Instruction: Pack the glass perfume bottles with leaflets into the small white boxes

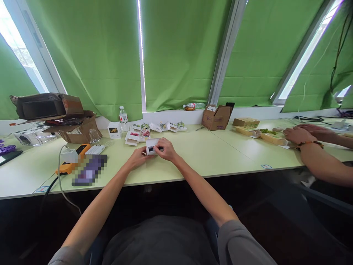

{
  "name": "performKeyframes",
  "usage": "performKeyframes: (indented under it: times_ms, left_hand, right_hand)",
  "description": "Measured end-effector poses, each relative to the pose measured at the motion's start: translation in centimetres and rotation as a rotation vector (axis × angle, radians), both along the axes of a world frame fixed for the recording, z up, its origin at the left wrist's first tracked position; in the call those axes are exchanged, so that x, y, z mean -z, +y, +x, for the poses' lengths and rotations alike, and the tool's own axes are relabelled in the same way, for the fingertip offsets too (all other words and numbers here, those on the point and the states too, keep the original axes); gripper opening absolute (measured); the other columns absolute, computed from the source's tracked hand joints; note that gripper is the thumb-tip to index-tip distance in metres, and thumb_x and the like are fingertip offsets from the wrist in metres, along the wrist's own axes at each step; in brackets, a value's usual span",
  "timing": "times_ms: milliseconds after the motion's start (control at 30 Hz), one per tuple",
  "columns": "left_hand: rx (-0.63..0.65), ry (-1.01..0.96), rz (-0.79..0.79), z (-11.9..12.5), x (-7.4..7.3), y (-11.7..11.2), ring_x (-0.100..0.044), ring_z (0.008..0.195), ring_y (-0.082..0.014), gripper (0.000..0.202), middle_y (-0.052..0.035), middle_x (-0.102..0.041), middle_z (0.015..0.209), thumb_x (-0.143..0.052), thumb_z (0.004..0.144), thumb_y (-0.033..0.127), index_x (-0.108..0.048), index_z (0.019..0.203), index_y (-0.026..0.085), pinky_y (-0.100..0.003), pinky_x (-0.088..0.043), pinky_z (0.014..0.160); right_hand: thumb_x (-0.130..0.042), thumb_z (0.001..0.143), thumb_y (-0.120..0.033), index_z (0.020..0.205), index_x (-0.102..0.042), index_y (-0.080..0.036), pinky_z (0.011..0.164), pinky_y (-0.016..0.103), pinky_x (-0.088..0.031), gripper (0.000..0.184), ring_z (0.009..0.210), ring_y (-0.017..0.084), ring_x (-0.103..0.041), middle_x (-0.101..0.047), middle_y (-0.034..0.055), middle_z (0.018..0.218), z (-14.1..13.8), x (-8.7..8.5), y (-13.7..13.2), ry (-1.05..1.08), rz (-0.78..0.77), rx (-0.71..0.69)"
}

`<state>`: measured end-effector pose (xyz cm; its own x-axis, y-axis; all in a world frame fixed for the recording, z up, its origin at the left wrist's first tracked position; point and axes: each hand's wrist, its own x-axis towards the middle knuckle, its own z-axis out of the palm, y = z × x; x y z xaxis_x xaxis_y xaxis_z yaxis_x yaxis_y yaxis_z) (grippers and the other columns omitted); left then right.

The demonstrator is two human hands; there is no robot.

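Note:
A small white cardboard box (pixel 150 142) is held just above the near part of the table, its top flap up and a dark inside showing. My left hand (pixel 137 158) grips it from the left and below. Bent fingers of my right hand (pixel 167 150) press together at the right side of the opening; whether they also pinch something inside is hidden. Just behind lie open white cartons with printed pictures (pixel 132 137) and round clear packs with green trim (pixel 145 131). An upright white box with a food picture (pixel 114 130) stands to their left.
Brown cartons (pixel 75 134) are stacked at left, near a power strip (pixel 82 149) with cables and a blurred phone-like object (pixel 90 170). A water bottle (pixel 123 117) stands at the back. Right are a brown carton (pixel 216 118) and a co-worker's hands (pixel 299 134) near yellow trays (pixel 273 138).

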<state>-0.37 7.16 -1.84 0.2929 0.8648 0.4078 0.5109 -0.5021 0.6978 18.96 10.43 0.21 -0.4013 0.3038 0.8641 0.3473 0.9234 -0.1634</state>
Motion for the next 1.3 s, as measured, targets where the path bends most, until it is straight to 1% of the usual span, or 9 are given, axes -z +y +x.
performKeyframes:
  times_ms: [300, 433, 633, 733, 900, 1000, 1167, 1300]
  left_hand:
    - [0.002, 0.002, 0.003, 0.2, -0.3, -0.4, -0.063, 0.083, -0.0223, 0.044, -0.0055, -0.071, 0.101, -0.066, 0.075, 0.049, -0.067, 0.108, 0.020, -0.034, -0.051, 0.075]
    - [0.006, 0.007, 0.000, 0.3, -0.5, -0.7, -0.063, 0.083, -0.0223, 0.046, -0.0056, -0.071, 0.101, -0.067, 0.074, 0.051, -0.067, 0.108, 0.021, -0.034, -0.051, 0.075]
    - [0.003, 0.007, 0.005, 0.3, -0.4, -0.4, -0.063, 0.084, -0.0226, 0.046, -0.0055, -0.071, 0.100, -0.068, 0.073, 0.051, -0.068, 0.107, 0.020, -0.034, -0.051, 0.075]
    - [0.008, -0.002, 0.006, 0.3, -0.4, -0.4, -0.063, 0.085, -0.0226, 0.045, -0.0056, -0.071, 0.101, -0.068, 0.073, 0.049, -0.068, 0.107, 0.020, -0.034, -0.051, 0.076]
    - [0.018, -0.029, 0.000, 0.3, -0.7, -0.8, -0.063, 0.086, -0.0237, 0.044, -0.0056, -0.071, 0.101, -0.065, 0.075, 0.050, -0.069, 0.108, 0.020, -0.035, -0.051, 0.077]
    - [0.030, -0.035, -0.003, 0.3, -0.8, -0.8, -0.063, 0.088, -0.0245, 0.044, -0.0052, -0.071, 0.100, -0.064, 0.076, 0.050, -0.069, 0.108, 0.020, -0.036, -0.051, 0.079]
    - [0.048, -0.065, -0.006, 0.1, -0.6, -0.6, -0.063, 0.091, -0.0249, 0.043, -0.0049, -0.071, 0.102, -0.062, 0.078, 0.050, -0.069, 0.108, 0.021, -0.035, -0.050, 0.079]
    - [0.062, -0.082, -0.007, -0.1, -0.3, -0.4, -0.063, 0.094, -0.0239, 0.041, -0.0039, -0.070, 0.105, -0.063, 0.080, 0.047, -0.067, 0.112, 0.022, -0.033, -0.049, 0.080]
  right_hand:
    - [-0.063, 0.082, -0.021, 0.061, -0.063, -0.020, 0.063, 0.030, -0.042, 0.021, 0.066, 0.016, -0.051, -0.062, 0.0015, 0.064, 0.3, -0.2, -0.6, -0.006, -0.127, -0.020]
    - [-0.064, 0.083, -0.022, 0.062, -0.063, -0.020, 0.064, 0.031, -0.043, 0.021, 0.066, 0.016, -0.053, -0.063, 0.0015, 0.064, 0.2, -0.1, -1.1, 0.016, -0.138, -0.017]
    - [-0.066, 0.082, -0.025, 0.062, -0.060, -0.020, 0.061, 0.030, -0.042, 0.021, 0.065, 0.016, -0.053, -0.062, 0.0007, 0.063, 0.1, 0.3, -1.3, 0.073, -0.209, -0.010]
    - [-0.064, 0.083, -0.026, 0.065, -0.060, -0.020, 0.063, 0.030, -0.042, 0.020, 0.066, 0.017, -0.052, -0.061, 0.0012, 0.064, 0.1, 0.6, -1.2, 0.061, -0.174, 0.005]
    - [-0.058, 0.087, -0.024, 0.070, -0.060, -0.021, 0.068, 0.033, -0.043, 0.017, 0.069, 0.018, -0.050, -0.060, 0.0031, 0.068, -0.1, 1.0, -1.6, 0.018, -0.024, 0.070]
    - [-0.057, 0.088, -0.022, 0.074, -0.060, -0.021, 0.071, 0.034, -0.045, 0.014, 0.073, 0.019, -0.052, -0.061, 0.0045, 0.073, -0.2, 1.1, -1.9, 0.022, 0.033, 0.080]
    - [-0.056, 0.088, -0.021, 0.082, -0.062, -0.022, 0.074, 0.036, -0.048, 0.008, 0.084, 0.022, -0.056, -0.063, 0.0071, 0.084, -0.2, 1.1, -2.2, 0.064, 0.061, 0.085]
    - [-0.056, 0.088, -0.020, 0.086, -0.062, -0.021, 0.079, 0.038, -0.048, 0.007, 0.091, 0.023, -0.056, -0.064, 0.0080, 0.090, -0.3, 1.0, -2.3, 0.100, 0.067, 0.096]
